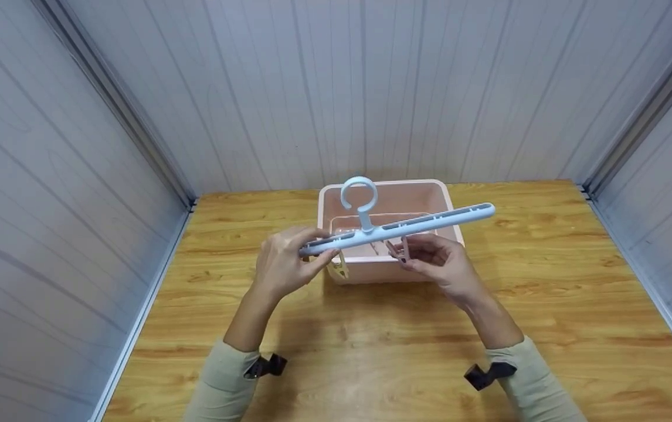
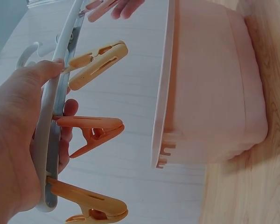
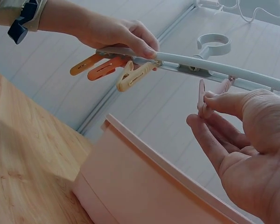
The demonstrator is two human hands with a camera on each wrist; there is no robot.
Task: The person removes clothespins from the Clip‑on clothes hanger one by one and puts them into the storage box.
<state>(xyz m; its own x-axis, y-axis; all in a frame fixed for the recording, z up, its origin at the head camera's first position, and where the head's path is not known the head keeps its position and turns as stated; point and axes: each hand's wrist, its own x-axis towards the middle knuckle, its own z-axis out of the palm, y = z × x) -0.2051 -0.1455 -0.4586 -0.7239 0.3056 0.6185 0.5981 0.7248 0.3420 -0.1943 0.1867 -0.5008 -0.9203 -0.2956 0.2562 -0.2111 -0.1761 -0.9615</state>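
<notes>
A pale blue clip hanger [image 1: 435, 223] with a round hook [image 1: 359, 179] hangs over the bin, its bar tilted up towards the right. My left hand [image 1: 286, 261] grips the bar's left end. From that part hang a yellow clothespin [image 2: 100, 65], a red-orange clothespin [image 2: 91, 122] and an orange clothespin [image 2: 95, 200]. Between thumb and fingers, my right hand [image 1: 447, 266] pinches a pink clothespin [image 3: 202, 100] just under the bar, right of the hook. In the right wrist view its upper end meets a small fitting on the bar.
Below and behind the hands, a pink plastic bin [image 1: 365, 274] stands on the wood-grain table [image 1: 348, 346], close to the back wall [image 1: 336, 105]. Panelled walls also rise on the left and right. A black wrist camera [image 1: 491, 374] sits on each sleeve.
</notes>
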